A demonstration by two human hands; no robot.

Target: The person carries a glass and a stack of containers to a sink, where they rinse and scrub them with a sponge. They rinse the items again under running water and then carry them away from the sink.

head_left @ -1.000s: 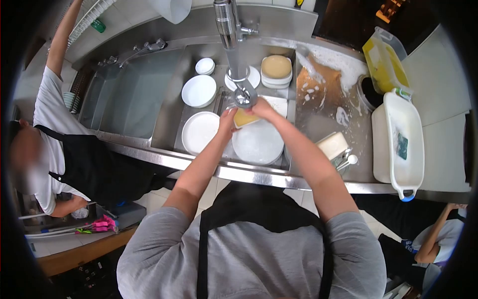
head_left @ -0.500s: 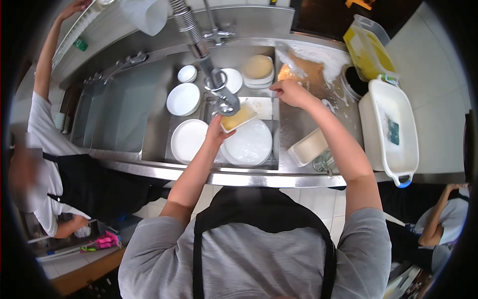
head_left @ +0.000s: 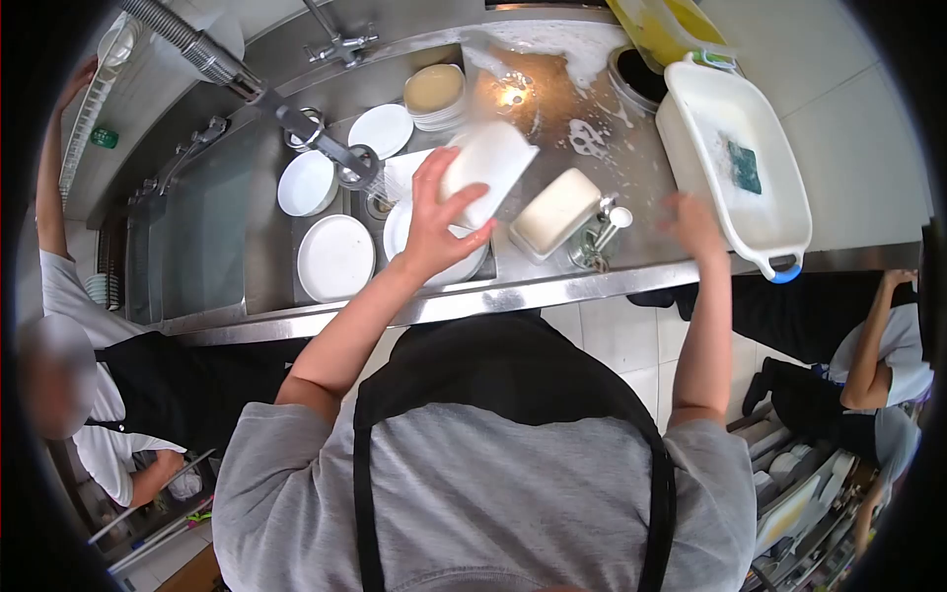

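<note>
My left hand (head_left: 434, 232) grips a white rectangular dish (head_left: 493, 163), tilted on its side above the right edge of the sink. My right hand (head_left: 695, 227) is smeared by motion over the steel counter, close to the white tub (head_left: 679, 138); its fingers cannot be made out. A green scouring pad (head_left: 745, 166) lies inside that tub. Between my hands, a cream rectangular dish (head_left: 555, 212) rests on the counter beside a glass jar (head_left: 589, 249). Under my left hand, a round white plate (head_left: 397, 229) sits in the sink.
Water runs from the spray head (head_left: 361, 168) into the sink. It also holds white bowls (head_left: 307, 185), a white plate (head_left: 336, 259) and a plate stack (head_left: 434, 94). Foam (head_left: 587, 138) wets the counter. A yellow container (head_left: 671, 25) stands behind. At left, a co-worker's arm (head_left: 52, 187) reaches up.
The rectangular dish has moved in my left hand from under the spray head to the right and tipped up. My right hand has left the soapy counter area and come nearer the white tub.
</note>
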